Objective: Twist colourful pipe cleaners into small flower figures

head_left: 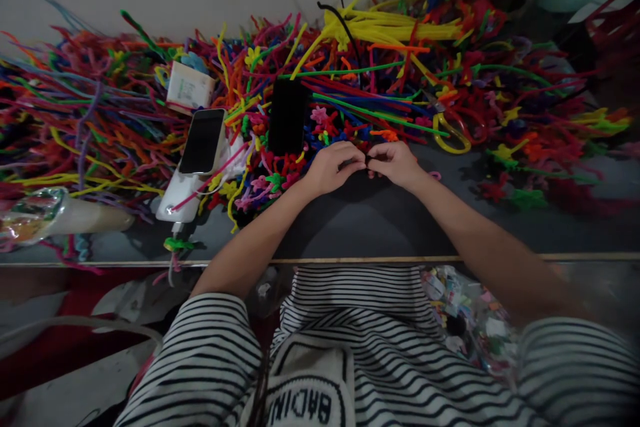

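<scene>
My left hand (334, 168) and my right hand (394, 163) meet above the front part of the dark table (370, 227). Fingertips of both hands are pinched close together on a small dark piece (367, 160), too small to make out clearly. Just behind the hands are small flower shapes (320, 115) of bent fuzzy stems. A black phone (289, 117) lies on the pile behind my left hand. Yellow-handled scissors (451, 133) rest to the right, beyond my right hand.
Colourful fuzzy stems (115, 113) are heaped along the back. Another phone (203, 140), a white power bank (179, 197) with a cable, a white box (190, 87) and a plastic-wrapped cone (90, 215) are at the left. Yellow stems (395, 28) lie behind. A bag of scraps (470, 320) sits below the table edge.
</scene>
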